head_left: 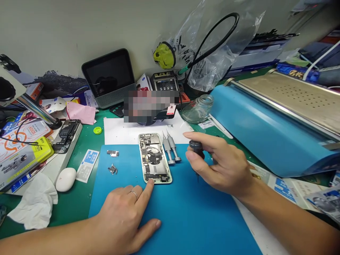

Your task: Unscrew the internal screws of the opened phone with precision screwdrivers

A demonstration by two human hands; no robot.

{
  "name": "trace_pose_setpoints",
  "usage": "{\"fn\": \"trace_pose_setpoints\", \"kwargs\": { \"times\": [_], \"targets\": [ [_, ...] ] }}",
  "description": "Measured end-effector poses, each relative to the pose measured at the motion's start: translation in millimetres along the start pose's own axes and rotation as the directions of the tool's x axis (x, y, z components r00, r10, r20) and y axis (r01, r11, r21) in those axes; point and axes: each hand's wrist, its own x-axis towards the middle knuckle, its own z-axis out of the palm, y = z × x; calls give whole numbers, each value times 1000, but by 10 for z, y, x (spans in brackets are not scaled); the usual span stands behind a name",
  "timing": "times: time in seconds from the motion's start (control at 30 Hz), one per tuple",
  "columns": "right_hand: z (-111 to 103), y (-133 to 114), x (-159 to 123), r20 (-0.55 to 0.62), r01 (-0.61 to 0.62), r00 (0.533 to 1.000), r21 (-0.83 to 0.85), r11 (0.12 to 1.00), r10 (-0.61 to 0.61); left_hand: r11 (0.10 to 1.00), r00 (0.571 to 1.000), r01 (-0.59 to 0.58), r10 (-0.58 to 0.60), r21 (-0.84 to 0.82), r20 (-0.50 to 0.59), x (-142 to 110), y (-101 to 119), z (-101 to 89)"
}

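An opened smartphone point(155, 159) lies on the blue mat with its inner parts exposed. My left hand point(126, 210) wears a ring and rests in front of it. Its index fingertip touches the phone's near edge, the thumb is spread away, and nothing is held. To the phone's right, my right hand point(223, 159) grips a dark screwdriver point(196, 146) between thumb and fingers, its thin tip pointing down above the mat. Two grey screwdrivers point(171, 147) lie beside the phone. Small metal phone parts point(113, 169) sit on the mat to its left.
The blue mat point(186, 219) covers the bench middle, with white paper behind it. A glass jar point(198, 108) and a dark-screened device point(108, 76) stand at the back. A big blue roll point(265, 124) fills the right. Boxes point(26, 156), a white case point(66, 179) and crumpled tissue point(35, 200) lie left.
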Motion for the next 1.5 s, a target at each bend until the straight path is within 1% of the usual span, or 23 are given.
{"fn": "trace_pose_setpoints", "kwargs": {
  "times": [0.17, 0.27, 0.73, 0.9, 1.07, 1.5],
  "targets": [
    [-35, -21, 12, 53, -34, 998, 36, 999, 32, 1000, 1000, -2, 2, -10, -8, 5, -10, 17],
    [-48, -26, 22, 65, -39, 997, 45, 998, 36, 1000, 1000, -2, 2, -9, -11, 5, -13, 25],
    [-42, -6, -25, 17, -73, 997, 84, 994, 72, 1000, 1000, -5, 5, 3, -25, 3, -7, 20],
    [-41, 28, -50, 15, -67, 998, 89, 994, 66, 1000, 1000, -6, 6, 1, -18, 7, -5, 13],
    [-22, 13, -17, 15, -48, 999, 65, 997, 47, 1000, 1000, -11, 11, -3, -9, 10, -10, 3],
    [-20, 11, -19, 21, -65, 998, 75, 995, 64, 1000, 1000, -3, 3, -3, -2, 9, -7, 3]
  ]
}}
